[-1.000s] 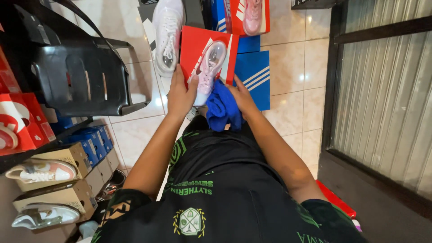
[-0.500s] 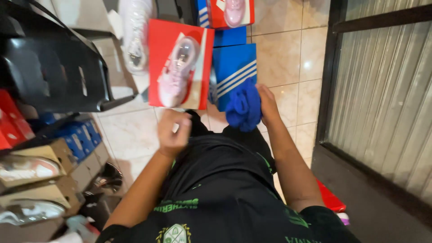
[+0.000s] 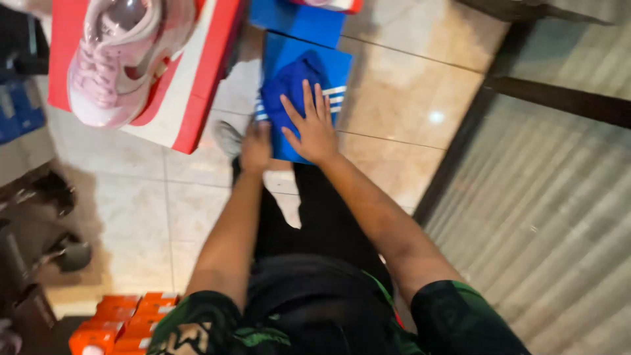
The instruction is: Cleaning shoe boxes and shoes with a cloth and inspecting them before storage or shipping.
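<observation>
Blue cardboard shoe box with white stripes is what both hands are on now, lying flat on the beige glossy floor tiles just beyond the person's knees, a bit right of centre; a second ago the hands were up at the red shoe box, half a second ago the right one was carrying the cloth over toward the blue box, so the attention has plainly moved off the red box and onto this one; looks to me like wiping is the job in hand here, though that's a guess from the pose.

Going down in size: the ribbed grey metal shutter fills the right side; the red and white shoe box sits far left with a pale pink chunky sneaker resting on top of it, now left alone; another blue box lies just beyond the striped one; a stack of small orange boxes is near left.

The right hand is spread flat, fingers fanned wide, pressing the crumpled blue cloth onto the lid; not gripping, just pushing down. The left hand is loosely curled at the box's near left edge, touching it; can't tell if it actually has hold of anything.
</observation>
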